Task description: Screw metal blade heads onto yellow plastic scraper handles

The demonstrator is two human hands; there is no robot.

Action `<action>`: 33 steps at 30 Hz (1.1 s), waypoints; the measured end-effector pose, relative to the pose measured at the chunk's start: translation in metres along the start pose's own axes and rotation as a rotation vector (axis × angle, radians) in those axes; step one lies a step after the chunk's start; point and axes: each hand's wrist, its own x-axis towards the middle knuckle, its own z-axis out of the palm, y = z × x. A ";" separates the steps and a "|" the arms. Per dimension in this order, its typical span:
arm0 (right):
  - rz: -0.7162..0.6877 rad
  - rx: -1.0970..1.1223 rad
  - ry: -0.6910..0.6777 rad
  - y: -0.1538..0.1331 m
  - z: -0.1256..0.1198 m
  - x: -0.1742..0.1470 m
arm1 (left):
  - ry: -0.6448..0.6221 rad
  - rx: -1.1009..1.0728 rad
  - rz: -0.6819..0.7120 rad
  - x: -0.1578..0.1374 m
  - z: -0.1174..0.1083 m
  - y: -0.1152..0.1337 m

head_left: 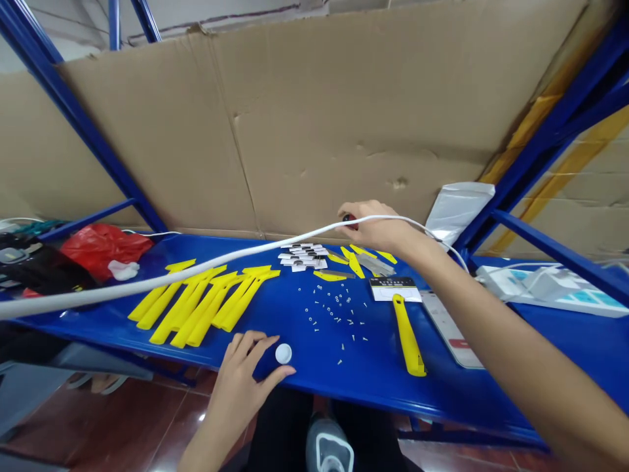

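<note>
My left hand (242,367) is at the front edge of the blue table, thumb and fingers apart around a small round white cap (284,354). Whether the fingertips touch the cap, I cannot tell. Farther back, my right hand (373,224) is raised near the cardboard, its fingers closed on a red-and-black object (350,221) that is mostly hidden. Small screws and nuts (339,308) lie scattered between the hands. Yellow handles (196,305) are laid out on the left. A single yellow handle (407,337) lies below my right forearm, near a black-and-white card (394,288).
A white cable (236,255) crosses the view in front of the table. Behind the screws are stacked cards (304,255) and yellow pieces with metal blades (376,264). A phone-like slab (449,328), power strips (531,285) and a red bag (105,249) flank the work area. Cardboard (344,118) walls the back.
</note>
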 end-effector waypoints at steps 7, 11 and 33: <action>-0.087 0.093 -0.110 -0.001 0.028 0.068 | 0.187 0.190 -0.014 0.040 -0.026 -0.019; -0.132 0.079 -0.203 -0.011 0.048 0.067 | 0.122 0.503 -0.003 0.071 -0.028 -0.043; 0.117 0.495 -0.409 -0.067 0.039 -0.257 | 0.179 -0.021 -0.244 0.062 -0.063 -0.010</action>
